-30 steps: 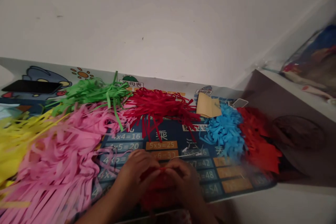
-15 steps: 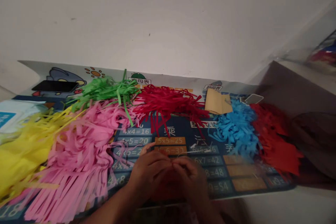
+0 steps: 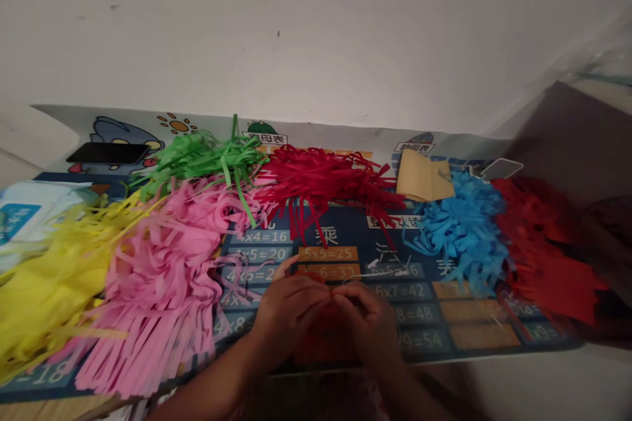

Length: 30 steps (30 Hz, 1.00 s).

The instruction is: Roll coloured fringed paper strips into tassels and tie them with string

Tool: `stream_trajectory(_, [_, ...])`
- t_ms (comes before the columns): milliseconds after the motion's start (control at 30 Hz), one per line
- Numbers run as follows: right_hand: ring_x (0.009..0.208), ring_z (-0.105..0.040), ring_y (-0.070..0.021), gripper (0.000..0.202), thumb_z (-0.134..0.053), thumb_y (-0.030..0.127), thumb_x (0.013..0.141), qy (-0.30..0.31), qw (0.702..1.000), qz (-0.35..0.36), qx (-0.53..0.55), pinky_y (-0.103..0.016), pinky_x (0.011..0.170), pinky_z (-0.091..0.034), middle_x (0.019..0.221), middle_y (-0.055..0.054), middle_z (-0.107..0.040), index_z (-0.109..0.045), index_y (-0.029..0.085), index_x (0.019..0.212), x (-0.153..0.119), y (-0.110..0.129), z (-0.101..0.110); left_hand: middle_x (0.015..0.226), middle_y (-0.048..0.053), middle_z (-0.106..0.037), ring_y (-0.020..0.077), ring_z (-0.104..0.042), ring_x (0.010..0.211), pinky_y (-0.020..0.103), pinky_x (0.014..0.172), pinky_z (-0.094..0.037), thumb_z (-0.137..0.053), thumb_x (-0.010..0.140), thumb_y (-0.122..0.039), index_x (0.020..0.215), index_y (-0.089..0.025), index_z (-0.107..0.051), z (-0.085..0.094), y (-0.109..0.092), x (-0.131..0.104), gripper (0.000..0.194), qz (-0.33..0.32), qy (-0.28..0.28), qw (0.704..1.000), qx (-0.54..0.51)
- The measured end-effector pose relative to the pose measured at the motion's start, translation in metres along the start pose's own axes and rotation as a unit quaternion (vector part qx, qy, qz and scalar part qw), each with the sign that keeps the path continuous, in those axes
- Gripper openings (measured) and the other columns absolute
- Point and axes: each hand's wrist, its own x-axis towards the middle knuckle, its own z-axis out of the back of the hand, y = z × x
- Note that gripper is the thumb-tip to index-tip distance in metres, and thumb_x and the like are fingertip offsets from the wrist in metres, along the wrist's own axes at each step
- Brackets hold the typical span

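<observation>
My left hand and my right hand meet at the fingertips above the front of the printed mat. Both are closed in a pinch. Dim red paper shows between and below them, and my left fingers are closed on it. A fine pale thread curves up by my right fingertips; whether they grip it is hidden. Just beyond the right hand lies a thin white stick-like piece. Shredded crimson paper lies farther back, past the hands.
Pink, yellow and green paper strips pile up on the left. Blue strips and red strips lie right, near folded tan paper. A phone rests back left, near a pale blue packet.
The view has shifted slightly, so the table things on the right appear farther right. Both hands keep the same pinch, close together.
</observation>
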Motion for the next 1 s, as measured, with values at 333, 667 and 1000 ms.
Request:
stream_trajectory(333, [0.07,-0.063,-0.0134,0.012,-0.058,0.019,0.087,0.025,0.996,0.072,-0.055,-0.021,0.065,-0.045,0.075,0.001,-0.068,-0.067,0.021,0.079,0.001,-0.004,-0.004,0.08,0.002,-0.074,0.0173,-0.07,0.078,0.035,0.083,-0.052,-0.061,0.083,-0.014,0.078,-0.02,-0.065,-0.007,0.003,0.003,0.009,0.101,0.074,0.992,0.007])
stream_trajectory(667, [0.093,-0.061,-0.0247,0.021,-0.062,0.017,0.086,0.011,0.929,0.064,-0.364,-0.036,0.08,-0.048,0.101,-0.009,-0.064,-0.068,0.019,0.105,0.023,-0.051,0.058,0.072,0.0,-0.07,0.0112,-0.067,0.064,0.016,0.06,-0.051,-0.066,0.078,-0.012,0.079,-0.022,-0.072,0.03,0.012,0.007,0.012,0.124,0.031,0.985,-0.114])
stream_trajectory(1000, [0.074,-0.062,-0.0157,0.014,-0.058,0.017,0.088,0.181,0.945,0.034,-0.271,-0.025,0.069,-0.043,0.079,-0.001,-0.069,-0.067,0.022,0.079,0.003,0.023,0.035,0.097,0.005,-0.073,0.019,-0.069,0.081,0.026,0.069,-0.054,-0.066,0.079,-0.024,0.072,-0.026,-0.074,0.041,-0.035,0.007,0.01,0.165,0.15,0.952,-0.212])
